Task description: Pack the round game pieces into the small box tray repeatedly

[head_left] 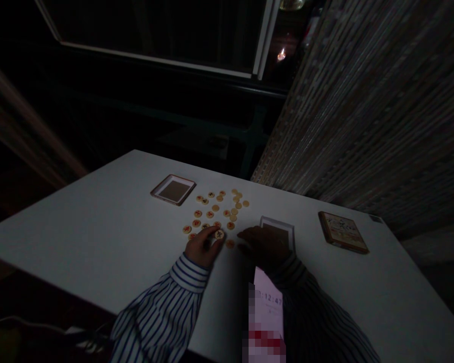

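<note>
My left hand [201, 248] is closed, with a round xiangqi piece [219, 235] bearing a dark character pinched between thumb and fingers. Just right of it, my right hand [265, 244] lies in deep shadow, fingers stretched leftward and a little apart, with nothing visible in them. It partly covers a shallow box tray [290, 233]. Below its fingers rests a loose xiangqi piece [230, 244]. Beyond both hands several more pieces are scattered, some with red characters [198, 214], some with dark ones, others blank side up [238, 205].
Everything lies on a white table [109, 217]. An open square box part [173, 190] sits far left, and a flat box with a printed picture [343, 232] is at right. A lit phone-like screen [268, 297] is by my right wrist. A string curtain [348, 111] hangs behind.
</note>
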Demonstrator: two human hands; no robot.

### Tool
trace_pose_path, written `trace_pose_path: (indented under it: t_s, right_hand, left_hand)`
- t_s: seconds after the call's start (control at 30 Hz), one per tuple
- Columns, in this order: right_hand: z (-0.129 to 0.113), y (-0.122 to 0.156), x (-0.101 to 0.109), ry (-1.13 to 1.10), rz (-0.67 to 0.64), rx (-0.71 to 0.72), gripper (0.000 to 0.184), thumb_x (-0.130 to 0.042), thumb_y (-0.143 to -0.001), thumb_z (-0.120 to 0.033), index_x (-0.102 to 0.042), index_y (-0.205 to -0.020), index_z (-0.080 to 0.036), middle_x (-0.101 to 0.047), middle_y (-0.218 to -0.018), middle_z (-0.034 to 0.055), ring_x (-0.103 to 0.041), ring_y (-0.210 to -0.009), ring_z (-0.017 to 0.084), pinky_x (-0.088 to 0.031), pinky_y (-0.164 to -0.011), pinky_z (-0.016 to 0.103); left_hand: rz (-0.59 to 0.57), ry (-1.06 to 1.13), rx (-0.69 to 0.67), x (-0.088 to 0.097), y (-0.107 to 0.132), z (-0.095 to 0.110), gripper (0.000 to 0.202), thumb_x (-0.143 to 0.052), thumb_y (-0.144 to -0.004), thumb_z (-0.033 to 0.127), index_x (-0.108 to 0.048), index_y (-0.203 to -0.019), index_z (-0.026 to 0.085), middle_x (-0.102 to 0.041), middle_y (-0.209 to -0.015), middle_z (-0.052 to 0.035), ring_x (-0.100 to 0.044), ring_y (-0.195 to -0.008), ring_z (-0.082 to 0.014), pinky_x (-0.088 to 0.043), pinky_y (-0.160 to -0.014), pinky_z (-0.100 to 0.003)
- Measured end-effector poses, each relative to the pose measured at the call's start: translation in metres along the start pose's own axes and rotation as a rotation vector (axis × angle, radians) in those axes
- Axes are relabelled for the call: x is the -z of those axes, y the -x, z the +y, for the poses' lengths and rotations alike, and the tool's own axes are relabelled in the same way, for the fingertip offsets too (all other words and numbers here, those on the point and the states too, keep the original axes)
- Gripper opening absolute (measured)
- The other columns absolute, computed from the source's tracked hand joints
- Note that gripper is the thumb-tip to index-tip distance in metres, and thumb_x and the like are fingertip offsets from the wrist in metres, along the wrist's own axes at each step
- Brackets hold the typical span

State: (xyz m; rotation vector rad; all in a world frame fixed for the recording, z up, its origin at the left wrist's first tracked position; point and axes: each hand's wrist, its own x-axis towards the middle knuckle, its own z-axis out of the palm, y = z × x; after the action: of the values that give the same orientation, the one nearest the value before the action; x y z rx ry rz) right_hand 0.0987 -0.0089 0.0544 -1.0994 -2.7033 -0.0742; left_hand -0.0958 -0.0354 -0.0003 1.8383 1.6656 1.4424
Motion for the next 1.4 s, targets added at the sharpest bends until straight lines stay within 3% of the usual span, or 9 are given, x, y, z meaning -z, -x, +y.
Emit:
trace_pose_path:
  t_s: [0.23, 0.77, 1.0, 1.4]
  right_hand:
    - [0.003, 0.0, 0.001, 0.023, 0.001, -0.024, 0.032, -0.04, -0.084, -0.038, -0.058, -0.104, -0.019, -0.063, -0.096, 0.0072, -0.056, -0.084, 0.017, -0.039, -0.073, 0.031]
    - [0.006, 0.002, 0.0, -0.008, 0.011, -0.044, 0.03, -0.042, -0.083, -0.037, -0.057, -0.103, -0.02, -0.063, -0.095, 0.0057, -0.056, -0.083, 0.018, -0.039, -0.073, 0.031]
    - [0.005, 0.003, 0.004, 0.013, 0.0, -0.04, 0.03, -0.041, -0.083, -0.036, -0.057, -0.103, -0.019, -0.063, -0.094, 0.0066, -0.056, -0.084, 0.018, -0.039, -0.074, 0.033]
    - [0.009, 0.005, 0.013, 0.024, -0.053, -0.07, 0.031, -0.042, -0.082, -0.037, -0.057, -0.104, -0.021, -0.063, -0.096, 0.0062, -0.057, -0.085, 0.018, -0.04, -0.072, 0.032]
  left_hand:
    - [0.016, 0.081, -0.01, -0.002, -0.001, 0.001, 0.029, -0.058, -0.07, 0.031, -0.06, -0.096, 0.018, -0.066, -0.094, -0.006, -0.061, -0.087, -0.0184, -0.049, -0.078, -0.033]
    - [-0.008, 0.329, 0.178, -0.006, 0.0, 0.005, 0.031, -0.063, -0.065, 0.031, -0.061, -0.093, 0.017, -0.066, -0.09, -0.0055, -0.062, -0.08, -0.0164, -0.053, -0.073, -0.032]
    - [-0.014, 0.338, 0.126, -0.006, 0.0, 0.002, 0.027, -0.063, -0.066, 0.029, -0.063, -0.089, 0.017, -0.065, -0.093, -0.0068, -0.061, -0.086, -0.0173, -0.05, -0.081, -0.034]
    - [-0.047, 0.395, 0.174, -0.006, 0.001, 0.008, 0.029, -0.063, -0.065, 0.031, -0.064, -0.089, 0.017, -0.065, -0.091, -0.0071, -0.062, -0.082, -0.0173, -0.053, -0.077, -0.033]
